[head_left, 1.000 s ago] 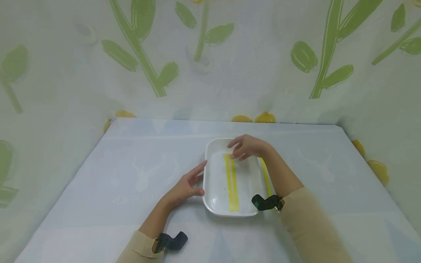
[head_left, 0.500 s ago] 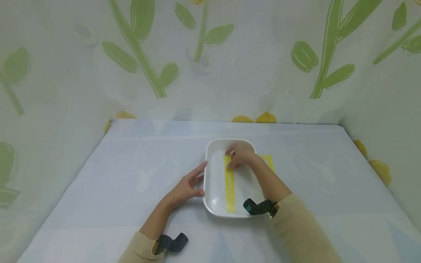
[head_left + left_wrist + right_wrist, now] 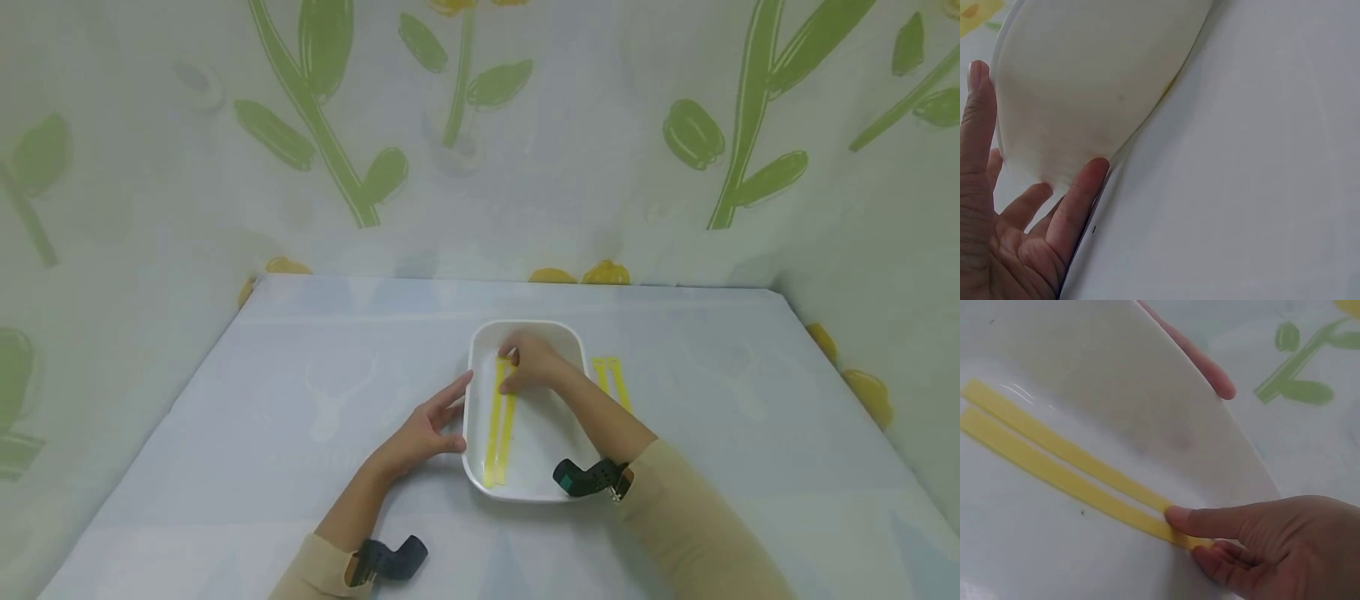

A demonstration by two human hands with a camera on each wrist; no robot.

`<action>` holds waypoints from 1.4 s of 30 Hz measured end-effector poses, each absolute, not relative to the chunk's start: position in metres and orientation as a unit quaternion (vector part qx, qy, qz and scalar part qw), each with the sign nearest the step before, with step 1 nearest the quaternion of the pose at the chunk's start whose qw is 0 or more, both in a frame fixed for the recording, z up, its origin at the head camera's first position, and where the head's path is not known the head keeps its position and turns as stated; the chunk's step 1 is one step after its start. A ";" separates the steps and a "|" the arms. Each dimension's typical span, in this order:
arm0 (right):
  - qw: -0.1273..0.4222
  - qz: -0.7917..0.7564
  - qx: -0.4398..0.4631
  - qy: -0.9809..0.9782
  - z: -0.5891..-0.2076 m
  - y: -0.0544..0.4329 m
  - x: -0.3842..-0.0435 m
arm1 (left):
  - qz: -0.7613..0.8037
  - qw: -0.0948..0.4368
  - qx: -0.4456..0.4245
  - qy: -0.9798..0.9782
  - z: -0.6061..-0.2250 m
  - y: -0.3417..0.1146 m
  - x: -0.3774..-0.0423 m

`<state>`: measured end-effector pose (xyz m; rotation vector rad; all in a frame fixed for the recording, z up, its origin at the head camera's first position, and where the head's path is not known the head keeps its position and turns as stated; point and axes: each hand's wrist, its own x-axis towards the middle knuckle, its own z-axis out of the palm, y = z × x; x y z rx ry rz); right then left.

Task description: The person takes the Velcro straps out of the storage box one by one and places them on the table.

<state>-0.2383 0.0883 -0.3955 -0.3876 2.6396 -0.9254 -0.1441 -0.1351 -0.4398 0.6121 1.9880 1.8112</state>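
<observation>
yellow strips (image 3: 1072, 481), presumably light, limp, best held by the ends, are pinched there by right grip (image 3: 531, 364) inside white tray (image 3: 540, 450), its side touched by left grip (image 3: 423, 429), fingers spread.

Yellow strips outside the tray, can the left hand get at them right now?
Probably not easily: the tray and right forearm lie between the left hand and those strips.

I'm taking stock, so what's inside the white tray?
Two yellow strips lie side by side; in the head view, the right hand covers part of them and of the tray floor.
</observation>
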 end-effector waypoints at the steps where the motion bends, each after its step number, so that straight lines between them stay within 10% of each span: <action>1: 0.158 -0.318 -0.138 0.924 -0.396 0.087 -0.238 | 0.646 0.190 0.218 0.706 -0.440 -0.135 -0.144; 42: 0.179 -0.418 -0.158 0.877 -0.392 0.076 -0.235 | 0.635 0.195 0.217 0.715 -0.439 -0.135 -0.143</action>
